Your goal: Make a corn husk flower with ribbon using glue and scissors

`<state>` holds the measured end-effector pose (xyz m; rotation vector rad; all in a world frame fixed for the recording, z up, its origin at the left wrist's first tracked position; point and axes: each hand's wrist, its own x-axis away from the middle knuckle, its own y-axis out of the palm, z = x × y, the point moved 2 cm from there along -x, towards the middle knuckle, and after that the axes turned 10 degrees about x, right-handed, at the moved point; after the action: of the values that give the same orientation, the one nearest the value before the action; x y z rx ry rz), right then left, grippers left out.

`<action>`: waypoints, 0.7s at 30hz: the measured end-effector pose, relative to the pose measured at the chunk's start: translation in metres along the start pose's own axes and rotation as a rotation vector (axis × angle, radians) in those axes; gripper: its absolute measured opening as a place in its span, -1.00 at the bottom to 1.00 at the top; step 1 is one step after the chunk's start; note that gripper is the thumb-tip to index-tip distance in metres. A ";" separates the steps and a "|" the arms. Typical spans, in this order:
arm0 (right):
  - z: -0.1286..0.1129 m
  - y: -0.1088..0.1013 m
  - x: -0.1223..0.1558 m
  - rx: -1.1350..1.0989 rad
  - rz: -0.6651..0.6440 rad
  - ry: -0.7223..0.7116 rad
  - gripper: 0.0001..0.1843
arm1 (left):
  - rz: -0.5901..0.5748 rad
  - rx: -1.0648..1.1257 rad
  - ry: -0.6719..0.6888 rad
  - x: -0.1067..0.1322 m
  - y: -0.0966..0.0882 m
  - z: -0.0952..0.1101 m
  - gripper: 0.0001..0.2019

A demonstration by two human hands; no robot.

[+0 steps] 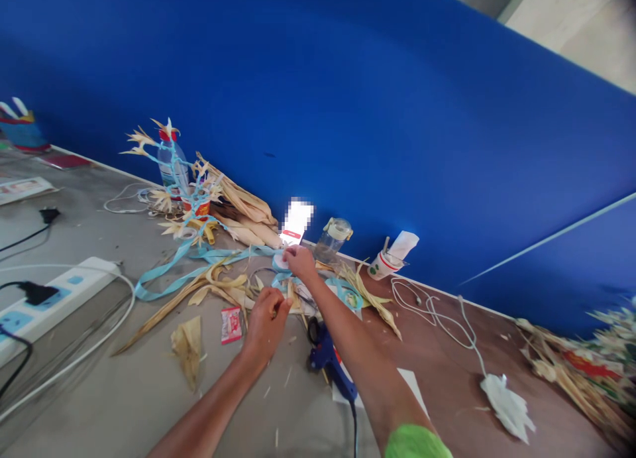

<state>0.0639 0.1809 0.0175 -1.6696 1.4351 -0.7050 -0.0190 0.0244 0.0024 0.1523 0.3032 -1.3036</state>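
My left hand is closed in a pinch on a pale strip of corn husk above the table. My right hand reaches further back, fingers closed on a small roll of light blue ribbon. Light blue ribbon trails leftward from there across the table. Dried corn husks lie scattered under and around both hands. A blue glue gun rests just beneath my right forearm.
A blue partition backs the table. A water bottle wrapped with husk flowers, a glass jar, a paper cup, a white cable, a white power strip and a red sachet sit around.
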 end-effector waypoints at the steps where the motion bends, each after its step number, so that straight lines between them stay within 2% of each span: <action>1: 0.000 0.000 0.001 -0.006 -0.002 -0.006 -0.82 | 0.006 0.004 0.001 0.000 0.000 0.000 -0.77; 9: -0.001 -0.006 -0.004 -0.047 0.077 -0.012 -0.80 | 0.057 0.004 0.009 -0.001 -0.003 0.003 -0.79; 12: -0.007 -0.014 -0.001 -0.079 0.124 -0.014 -0.78 | 0.117 -0.003 0.004 -0.002 -0.007 0.002 -0.84; 14: -0.014 -0.019 0.009 -0.103 0.135 -0.031 -0.79 | 0.195 0.029 -0.024 -0.004 -0.011 0.000 -0.85; 16: -0.020 -0.023 0.027 -0.128 0.123 -0.058 -0.85 | 0.276 0.109 -0.083 -0.007 -0.014 -0.002 -0.76; 18: -0.026 -0.026 0.049 -0.192 0.071 -0.148 -0.88 | 0.284 0.239 -0.157 -0.010 -0.014 -0.004 -0.70; 21: -0.031 -0.029 0.080 -0.250 0.022 -0.223 -0.86 | 0.196 0.416 -0.203 -0.011 -0.009 -0.003 -0.70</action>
<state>0.0695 0.0969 0.0511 -1.8543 1.4216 -0.3235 -0.0304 0.0337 0.0034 0.3886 -0.1564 -1.1625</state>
